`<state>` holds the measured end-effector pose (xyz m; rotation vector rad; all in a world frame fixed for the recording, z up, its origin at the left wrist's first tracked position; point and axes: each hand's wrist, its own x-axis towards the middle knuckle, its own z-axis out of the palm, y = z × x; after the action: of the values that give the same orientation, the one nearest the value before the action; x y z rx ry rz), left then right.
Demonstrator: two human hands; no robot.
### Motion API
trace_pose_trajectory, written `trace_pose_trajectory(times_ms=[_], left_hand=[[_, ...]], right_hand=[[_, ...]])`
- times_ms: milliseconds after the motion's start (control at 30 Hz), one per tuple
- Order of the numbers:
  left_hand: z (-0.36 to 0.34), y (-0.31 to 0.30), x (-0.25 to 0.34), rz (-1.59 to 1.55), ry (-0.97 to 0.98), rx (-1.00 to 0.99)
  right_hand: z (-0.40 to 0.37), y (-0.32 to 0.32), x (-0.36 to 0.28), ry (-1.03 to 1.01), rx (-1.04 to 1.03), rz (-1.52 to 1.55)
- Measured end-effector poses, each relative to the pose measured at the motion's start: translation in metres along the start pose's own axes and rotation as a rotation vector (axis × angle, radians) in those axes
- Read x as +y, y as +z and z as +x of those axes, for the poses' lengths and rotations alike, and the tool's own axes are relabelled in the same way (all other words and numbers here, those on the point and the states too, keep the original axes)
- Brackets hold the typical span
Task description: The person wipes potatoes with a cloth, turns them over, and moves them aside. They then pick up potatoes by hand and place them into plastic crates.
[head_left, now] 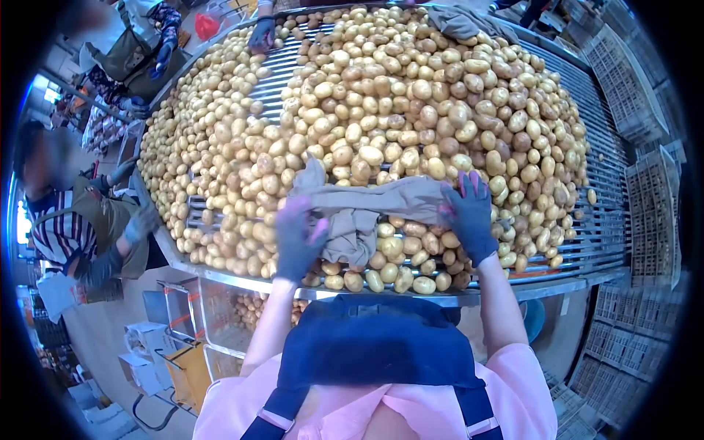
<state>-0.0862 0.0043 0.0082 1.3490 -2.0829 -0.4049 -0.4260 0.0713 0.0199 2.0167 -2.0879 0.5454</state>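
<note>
A grey cloth (374,199) stretches sideways over the potatoes (381,95) in front of me, with a crumpled part hanging toward the table's near edge. My left hand (299,236), in a dark glove with pinkish fingertips, is at the cloth's left end and somewhat blurred; its fingers seem closed on the fabric. At the right end, my right hand (471,216) wears a matching glove and grips the cloth by its edge, fingertips over the potatoes. Potatoes lie all around both hands.
Metal rollers (275,92) show between the potatoes. Another grey cloth (469,22) lies at the far side. A co-worker's gloved hand (262,34) reaches in at the far edge. People (81,220) stand along the left side. Plastic crates (653,213) are stacked at right.
</note>
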Motion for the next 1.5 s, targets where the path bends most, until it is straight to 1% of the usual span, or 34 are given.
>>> trace_pose_trajectory(times_ms=[67, 100, 133, 167, 233, 367, 400, 433, 467, 500, 533, 567, 600, 633, 667, 700, 767, 800, 833, 867, 900, 933, 967, 1000, 1033, 1067, 1100, 1133, 1167, 1200, 1267, 1333, 1367, 1500], left_hand=[[0.014, 0.011, -0.002, 0.096, 0.091, -0.051], [0.021, 0.013, -0.01, 0.021, -0.032, -0.118], [0.027, 0.009, -0.014, -0.049, -0.159, -0.187], [0.029, 0.006, -0.016, -0.01, -0.219, -0.081], [0.041, -0.01, -0.015, -0.383, -0.319, 0.066], [0.102, -0.073, 0.031, -0.337, 0.007, 0.346], [0.123, -0.086, 0.024, -0.257, 0.125, 0.455], [0.147, -0.11, 0.043, -0.338, 0.368, 0.524], [0.156, -0.136, 0.072, -0.144, 0.136, 0.581], [0.183, -0.161, 0.062, -0.226, 0.361, 0.607], [0.204, -0.189, 0.069, -0.303, 0.632, 0.614], [0.218, -0.219, 0.085, -0.529, 0.751, 0.548], [0.225, -0.247, 0.107, -0.5, 0.749, 0.616], [0.24, -0.281, 0.097, -0.099, 0.707, 0.859], [0.236, -0.295, 0.122, -0.092, 0.707, 0.853], [0.229, -0.308, 0.155, -0.054, 0.862, 0.794], [0.208, -0.324, 0.197, 0.024, 1.161, 0.667], [0.178, -0.322, 0.186, 0.394, 0.927, 0.763], [0.138, -0.31, 0.167, 0.75, 0.66, 0.839], [0.102, -0.26, 0.168, 0.064, 0.514, 0.786], [0.064, -0.219, 0.12, -0.611, 0.418, 0.465], [0.039, -0.2, 0.112, -0.741, 0.349, -0.263], [0.036, -0.17, 0.147, -0.618, 0.347, -0.702], [0.024, -0.144, 0.154, -0.658, -0.113, -1.053], [0.002, -0.109, 0.142, -0.606, -0.325, -1.076], [-0.007, -0.085, 0.139, -0.212, -0.316, -1.023], [-0.027, -0.055, 0.116, -0.261, -0.285, -0.858], [-0.028, -0.042, 0.118, -0.238, -0.262, -0.76], [-0.022, -0.028, 0.123, -0.202, -0.235, -0.667], [-0.018, -0.01, 0.12, -0.199, -0.228, -0.595], [-0.014, 0.032, 0.106, -0.179, -0.223, -0.528], [-0.007, 0.075, 0.092, 0.373, -0.063, -0.286], [-0.005, 0.088, 0.091, 0.379, -0.067, -0.286], [0.002, 0.101, 0.084, 0.51, -0.217, -0.347]], right_hand=[[-0.002, 0.003, 0.015, -0.053, -0.055, -0.027], [0.004, -0.001, 0.022, -0.054, -0.041, -0.027], [0.011, -0.007, 0.029, 0.12, 0.04, 0.281], [0.019, -0.014, 0.035, 0.294, 0.119, 0.595], [0.052, -0.052, 0.042, 0.279, 0.419, 0.595], [0.099, -0.158, 0.038, 0.108, 0.576, 0.407], [0.11, -0.179, 0.042, 0.014, 0.653, 0.351], [0.122, -0.201, 0.046, -0.081, 0.727, 0.295], [0.129, -0.222, 0.046, 0.018, 0.785, 0.079], [0.136, -0.244, 0.047, 0.124, 0.832, -0.142], [0.161, -0.268, 0.058, -0.112, 1.076, -0.259], [0.179, -0.298, 0.068, -0.363, 1.309, -0.375], [0.169, -0.348, 0.068, -0.269, 0.944, -0.427], [0.155, -0.384, 0.067, -0.173, 0.581, -0.461], [0.152, -0.386, 0.053, -0.253, 0.77, -0.373], [0.155, -0.385, 0.04, -0.334, 0.963, -0.277], [0.192, -0.403, 0.09, -0.431, 1.077, -0.325], [0.203, -0.411, 0.12, -0.539, 1.186, -0.386], [0.158, -0.397, 0.142, -0.421, 1.039, -0.567], [0.113, -0.384, 0.162, -0.326, 0.874, -0.757], [0.067, -0.37, 0.183, -0.265, 0.703, -0.927], [0.037, -0.329, 0.127, 0.121, 0.753, -0.089], [-0.004, -0.294, 0.167, 0.1, 0.415, 0.483], [-0.022, -0.282, 0.135, 0.087, 0.069, 0.64], [-0.041, -0.261, 0.127, 0.326, -0.173, 0.752], [-0.063, -0.219, 0.128, 0.564, -0.267, 0.824], [-0.085, -0.17, 0.14, 0.548, -0.332, 0.657], [-0.09, -0.137, 0.131, 0.406, -0.335, 0.268], [-0.084, -0.118, 0.102, 0.259, -0.291, 0.139], [-0.082, -0.093, 0.085, 0.123, -0.241, 0.166], [-0.078, -0.039, 0.043, 0.048, -0.262, 0.368], [-0.067, -0.028, -0.008, 0.05, -0.266, 0.252], [-0.062, -0.024, -0.023, 0.049, -0.273, 0.122], [-0.055, -0.001, -0.036, 0.104, -0.303, 0.086]])
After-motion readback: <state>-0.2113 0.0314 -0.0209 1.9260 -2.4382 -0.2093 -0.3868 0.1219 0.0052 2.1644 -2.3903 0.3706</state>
